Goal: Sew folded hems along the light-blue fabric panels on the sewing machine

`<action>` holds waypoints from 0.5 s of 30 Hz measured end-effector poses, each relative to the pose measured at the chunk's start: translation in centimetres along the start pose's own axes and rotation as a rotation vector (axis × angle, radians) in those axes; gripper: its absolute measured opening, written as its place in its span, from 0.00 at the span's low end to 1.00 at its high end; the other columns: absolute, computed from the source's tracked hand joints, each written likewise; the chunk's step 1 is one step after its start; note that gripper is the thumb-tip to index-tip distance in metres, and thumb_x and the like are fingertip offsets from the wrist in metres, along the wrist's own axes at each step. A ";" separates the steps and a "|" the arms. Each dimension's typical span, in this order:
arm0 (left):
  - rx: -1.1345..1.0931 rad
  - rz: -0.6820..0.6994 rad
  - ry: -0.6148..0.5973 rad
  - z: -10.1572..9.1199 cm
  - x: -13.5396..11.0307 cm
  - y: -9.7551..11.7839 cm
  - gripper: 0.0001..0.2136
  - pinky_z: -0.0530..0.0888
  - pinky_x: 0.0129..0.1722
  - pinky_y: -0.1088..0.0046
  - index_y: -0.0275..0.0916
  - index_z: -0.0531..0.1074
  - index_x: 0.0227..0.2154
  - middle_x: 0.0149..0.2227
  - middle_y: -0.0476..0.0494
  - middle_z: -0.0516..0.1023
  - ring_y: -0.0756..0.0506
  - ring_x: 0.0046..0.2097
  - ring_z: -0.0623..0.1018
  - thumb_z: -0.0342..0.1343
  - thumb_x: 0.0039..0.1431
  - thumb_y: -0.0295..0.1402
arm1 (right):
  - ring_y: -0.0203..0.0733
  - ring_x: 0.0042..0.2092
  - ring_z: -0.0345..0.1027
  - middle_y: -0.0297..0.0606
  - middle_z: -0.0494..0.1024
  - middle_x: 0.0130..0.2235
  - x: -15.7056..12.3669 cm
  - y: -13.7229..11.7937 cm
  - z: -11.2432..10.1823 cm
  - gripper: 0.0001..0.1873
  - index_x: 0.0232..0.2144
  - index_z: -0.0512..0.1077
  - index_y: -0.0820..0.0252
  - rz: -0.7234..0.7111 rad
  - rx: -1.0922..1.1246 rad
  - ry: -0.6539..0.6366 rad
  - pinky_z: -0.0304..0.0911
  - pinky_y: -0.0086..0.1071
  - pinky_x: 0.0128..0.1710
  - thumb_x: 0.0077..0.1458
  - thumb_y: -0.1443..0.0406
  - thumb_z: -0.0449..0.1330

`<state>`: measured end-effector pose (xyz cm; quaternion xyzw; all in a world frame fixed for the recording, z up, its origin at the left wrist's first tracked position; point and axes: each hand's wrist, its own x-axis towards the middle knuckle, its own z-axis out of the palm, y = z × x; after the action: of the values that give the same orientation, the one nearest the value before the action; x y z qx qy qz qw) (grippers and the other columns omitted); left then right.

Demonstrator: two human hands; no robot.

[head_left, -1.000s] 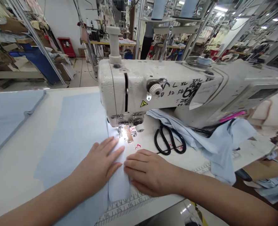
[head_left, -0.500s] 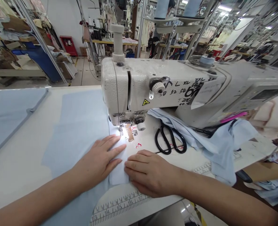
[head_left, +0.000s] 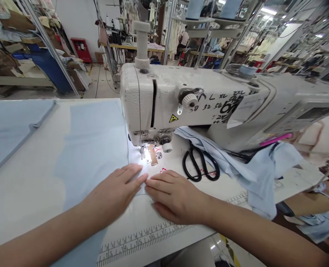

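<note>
Left hand (head_left: 117, 191) and right hand (head_left: 175, 196) lie flat, fingers extended, gripping nothing — fingertips meeting on the near end of the light-blue fabric (head_left: 94, 148), which runs away under the presser foot (head_left: 142, 151) just ahead.

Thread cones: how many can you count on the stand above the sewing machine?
2. One cone stands on the left of the stand above the machine, the other on its right. The picture's top edge cuts both off; more may be hidden.
</note>
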<state>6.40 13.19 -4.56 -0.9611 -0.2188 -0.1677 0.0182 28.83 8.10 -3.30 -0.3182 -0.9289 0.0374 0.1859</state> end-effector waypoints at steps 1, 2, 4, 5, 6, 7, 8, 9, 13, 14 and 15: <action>-0.005 -0.001 0.002 0.0 0.1 -0.3 0.15 0.73 0.47 0.60 0.36 0.66 0.52 0.53 0.35 0.69 0.40 0.53 0.69 0.40 0.67 0.27 | 0.46 0.50 0.64 0.46 0.74 0.48 0.0 0.1 0.0 0.17 0.50 0.67 0.67 0.007 0.004 0.009 0.59 0.42 0.52 0.62 0.65 0.48; -0.008 -0.001 0.003 -0.1 0.3 -0.6 0.15 0.73 0.48 0.59 0.37 0.66 0.52 0.53 0.36 0.69 0.40 0.54 0.69 0.40 0.67 0.28 | 0.46 0.50 0.63 0.46 0.74 0.49 0.0 0.1 0.0 0.17 0.49 0.67 0.67 0.010 0.007 0.019 0.59 0.42 0.52 0.61 0.65 0.49; -0.014 0.013 0.002 -0.2 0.4 -1.0 0.15 0.73 0.46 0.60 0.37 0.67 0.51 0.52 0.37 0.70 0.41 0.52 0.70 0.40 0.67 0.28 | 0.46 0.51 0.63 0.46 0.74 0.51 0.1 0.3 0.1 0.17 0.49 0.68 0.67 0.014 0.014 0.038 0.60 0.40 0.51 0.61 0.65 0.50; -0.018 0.024 0.002 -0.2 0.4 -1.0 0.15 0.74 0.45 0.61 0.37 0.67 0.50 0.50 0.37 0.71 0.42 0.51 0.71 0.39 0.67 0.26 | 0.46 0.51 0.62 0.45 0.73 0.51 0.2 0.3 0.1 0.17 0.49 0.68 0.67 0.016 0.018 0.044 0.60 0.40 0.51 0.60 0.65 0.50; -0.022 0.037 0.006 -0.2 0.3 -1.0 0.15 0.74 0.44 0.62 0.36 0.67 0.49 0.48 0.37 0.72 0.42 0.49 0.72 0.39 0.66 0.25 | 0.46 0.52 0.62 0.45 0.73 0.51 0.2 0.4 0.1 0.17 0.49 0.68 0.67 0.018 0.021 0.047 0.60 0.40 0.52 0.60 0.65 0.50; -0.026 0.046 0.011 -0.1 0.2 -1.0 0.15 0.74 0.43 0.63 0.35 0.67 0.49 0.47 0.38 0.73 0.43 0.48 0.73 0.39 0.65 0.24 | 0.46 0.52 0.62 0.45 0.73 0.52 0.3 0.5 0.1 0.17 0.49 0.68 0.67 0.022 0.024 0.046 0.60 0.40 0.52 0.60 0.65 0.51; -0.028 0.048 0.018 0.0 0.0 -0.9 0.16 0.74 0.43 0.63 0.35 0.67 0.49 0.47 0.38 0.74 0.43 0.48 0.73 0.39 0.64 0.23 | 0.46 0.53 0.61 0.45 0.73 0.52 0.3 0.5 0.1 0.17 0.50 0.68 0.67 0.027 0.029 0.040 0.59 0.40 0.52 0.60 0.65 0.51; -0.027 0.043 0.026 0.1 -0.2 -0.9 0.16 0.74 0.44 0.63 0.35 0.67 0.50 0.47 0.38 0.74 0.43 0.48 0.73 0.39 0.64 0.22 | 0.46 0.53 0.61 0.45 0.73 0.53 0.3 0.6 0.1 0.18 0.50 0.67 0.67 0.034 0.034 0.033 0.59 0.41 0.53 0.60 0.64 0.51; -0.015 0.025 0.032 0.6 -0.6 -1.5 0.18 0.72 0.47 0.62 0.37 0.65 0.52 0.52 0.39 0.73 0.42 0.54 0.71 0.40 0.63 0.23 | 0.47 0.54 0.60 0.43 0.72 0.53 0.4 0.8 0.2 0.19 0.51 0.67 0.66 0.076 0.042 0.017 0.58 0.41 0.54 0.60 0.63 0.52; -0.012 0.026 0.032 0.6 -0.6 -1.7 0.17 0.72 0.47 0.63 0.38 0.66 0.52 0.52 0.39 0.73 0.42 0.54 0.72 0.40 0.64 0.24 | 0.47 0.55 0.60 0.43 0.72 0.54 0.4 0.9 0.2 0.19 0.52 0.67 0.66 0.083 0.040 0.019 0.57 0.42 0.55 0.60 0.63 0.52; -0.011 0.026 0.031 0.6 -0.5 -1.9 0.17 0.73 0.47 0.63 0.38 0.66 0.52 0.52 0.40 0.73 0.43 0.53 0.72 0.40 0.64 0.24 | 0.47 0.55 0.60 0.43 0.72 0.54 0.4 0.9 0.2 0.19 0.52 0.67 0.66 0.089 0.036 0.024 0.57 0.42 0.55 0.60 0.63 0.52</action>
<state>5.34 14.75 -5.37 -0.9612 -0.2049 -0.1835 0.0187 29.01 9.09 -3.52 -0.3563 -0.9107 0.0584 0.2007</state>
